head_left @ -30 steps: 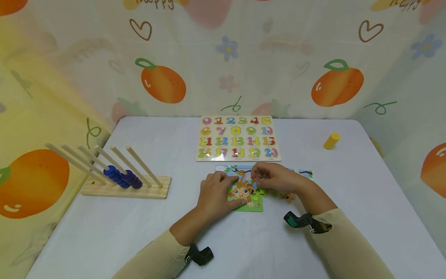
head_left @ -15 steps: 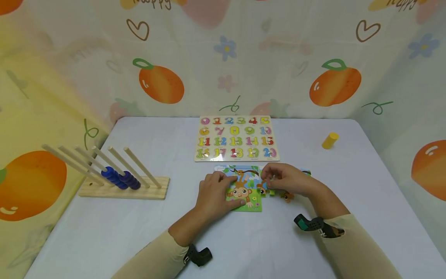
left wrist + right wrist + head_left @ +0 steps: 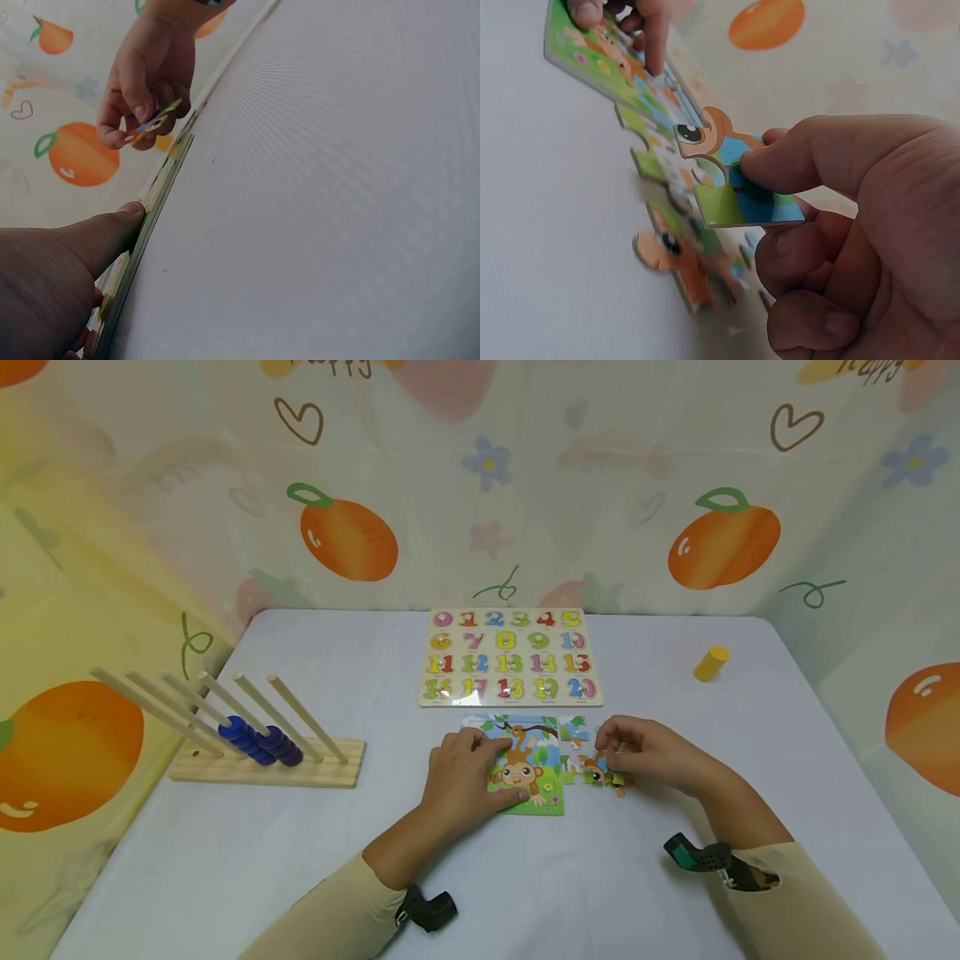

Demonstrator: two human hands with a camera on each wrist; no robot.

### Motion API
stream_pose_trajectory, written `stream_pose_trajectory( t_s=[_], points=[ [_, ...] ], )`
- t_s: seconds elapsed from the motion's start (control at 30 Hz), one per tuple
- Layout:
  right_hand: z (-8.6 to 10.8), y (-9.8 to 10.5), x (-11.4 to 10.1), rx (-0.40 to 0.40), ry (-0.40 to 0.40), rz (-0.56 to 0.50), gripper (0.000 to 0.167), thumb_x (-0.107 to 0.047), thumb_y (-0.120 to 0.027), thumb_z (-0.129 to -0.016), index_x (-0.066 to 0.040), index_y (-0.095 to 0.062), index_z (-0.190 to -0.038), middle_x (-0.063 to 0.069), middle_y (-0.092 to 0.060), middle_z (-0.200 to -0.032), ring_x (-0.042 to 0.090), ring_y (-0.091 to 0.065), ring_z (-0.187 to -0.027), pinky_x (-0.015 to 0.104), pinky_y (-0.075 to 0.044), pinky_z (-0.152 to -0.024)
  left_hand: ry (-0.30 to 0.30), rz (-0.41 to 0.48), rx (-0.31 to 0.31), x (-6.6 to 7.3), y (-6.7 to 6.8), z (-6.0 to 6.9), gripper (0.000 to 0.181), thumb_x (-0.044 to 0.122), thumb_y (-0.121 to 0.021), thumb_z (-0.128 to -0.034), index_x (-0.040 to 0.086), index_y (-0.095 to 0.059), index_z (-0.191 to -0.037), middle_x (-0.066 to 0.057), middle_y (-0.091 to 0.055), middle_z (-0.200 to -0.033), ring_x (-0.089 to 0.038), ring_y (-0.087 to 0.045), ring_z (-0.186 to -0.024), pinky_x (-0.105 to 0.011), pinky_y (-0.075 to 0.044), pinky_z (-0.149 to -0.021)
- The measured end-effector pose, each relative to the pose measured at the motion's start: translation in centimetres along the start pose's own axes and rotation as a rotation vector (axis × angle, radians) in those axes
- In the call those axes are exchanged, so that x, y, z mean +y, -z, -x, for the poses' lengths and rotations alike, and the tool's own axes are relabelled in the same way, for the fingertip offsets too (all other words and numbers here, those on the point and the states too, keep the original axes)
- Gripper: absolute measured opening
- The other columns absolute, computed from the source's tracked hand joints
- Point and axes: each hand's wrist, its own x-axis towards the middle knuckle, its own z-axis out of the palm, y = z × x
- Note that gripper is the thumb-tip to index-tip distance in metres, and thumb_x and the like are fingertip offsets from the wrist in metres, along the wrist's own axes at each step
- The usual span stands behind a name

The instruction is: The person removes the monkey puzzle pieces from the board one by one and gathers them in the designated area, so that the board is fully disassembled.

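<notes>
My left hand (image 3: 463,783) rests on a small jigsaw puzzle (image 3: 551,795) with a monkey picture, its thumb and fingers spread over the left part. In the left wrist view its thumb (image 3: 112,229) lies across the board's top. Just right of the puzzle, my right hand (image 3: 656,758) pinches a jigsaw piece (image 3: 716,204) between thumb and fingers. Blue, green and brown, with an eye on it, this piece is held above the table. Loose jigsaw pieces (image 3: 573,727) lie beneath and beside the right hand, partly hidden; one shows a brown ear and an eye (image 3: 671,244).
Behind the puzzle lies a wooden number board (image 3: 512,657). To the left stands a wooden peg rack (image 3: 330,768) with blue rings (image 3: 247,741) on its pegs. A yellow cylinder (image 3: 711,663) is at the back right of the white table (image 3: 540,893).
My right hand has moved right, away from the puzzle, with the jigsaw piece in its fingers, uncovering more loose pieces. The left hand has stayed on the puzzle.
</notes>
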Motion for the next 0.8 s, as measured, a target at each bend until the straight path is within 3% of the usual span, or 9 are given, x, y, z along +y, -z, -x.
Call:
stream_pose_trajectory(
  t_s=[0.5, 0.8],
  points=[
    [4.0, 0.9, 2.2, 0.123, -0.020, -0.036, 0.014, -0.009, -0.071, -0.101, -0.006, -0.069, -0.115, 0.012, -0.064, -0.112, 0.022, -0.058, -0.105, 0.026, -0.051, -0.085, -0.003, -0.006, -0.007, 0.1, 0.1, 0.0, 0.082, 0.068, -0.086, -0.0795, 0.024, -0.067, -0.146, -0.001, -0.053, -0.118, -0.023, -0.045, -0.108, -0.040, -0.036, -0.084],
    [5.2, 1.4, 3.4, 0.195, -0.041, 0.079, 0.013, -0.012, -0.072, -0.103, -0.011, -0.070, -0.115, 0.007, -0.069, -0.111, 0.020, -0.060, -0.102, 0.026, -0.051, -0.083, 0.002, -0.003, -0.010, 0.0, 0.2, 0.1, 0.082, 0.068, -0.085, -0.0797, 0.025, -0.067, -0.147, -0.001, -0.052, -0.118, -0.023, -0.045, -0.108, -0.040, -0.036, -0.084]
  ],
)
